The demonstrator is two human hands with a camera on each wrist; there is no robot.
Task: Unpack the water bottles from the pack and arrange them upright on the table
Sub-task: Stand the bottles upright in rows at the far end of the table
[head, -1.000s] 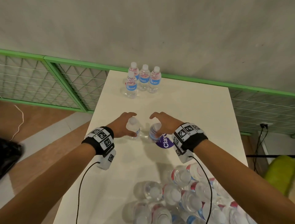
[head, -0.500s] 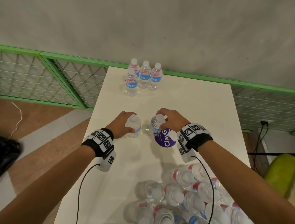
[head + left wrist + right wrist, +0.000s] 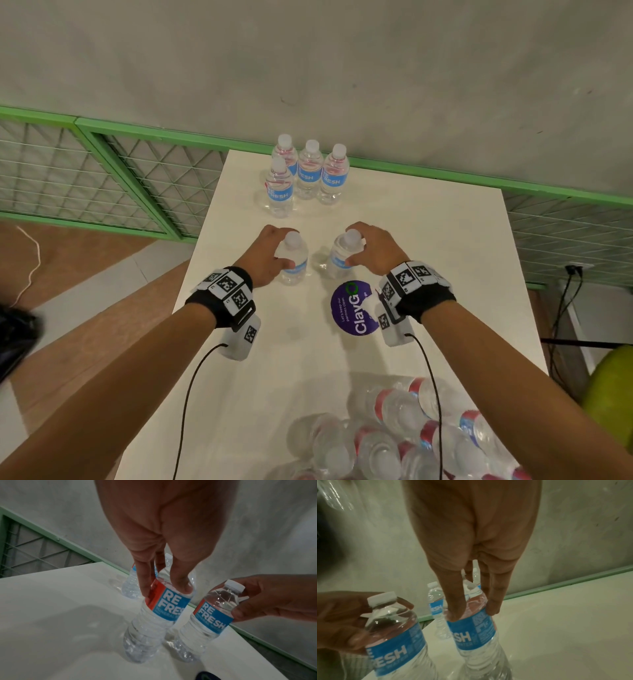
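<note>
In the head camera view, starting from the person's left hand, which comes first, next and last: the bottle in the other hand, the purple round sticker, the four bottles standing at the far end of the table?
From the left hand:
1. Bottle in the right hand, just beside it on the right.
2. Four standing bottles and purple sticker: too close to call; the bottles stand ahead by the wall, the sticker lies back toward the person, on the right.

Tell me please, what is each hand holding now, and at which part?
Each holds one water bottle: the left hand grips the left bottle, the right hand the right bottle, both around the shoulder near the label's top.
</note>
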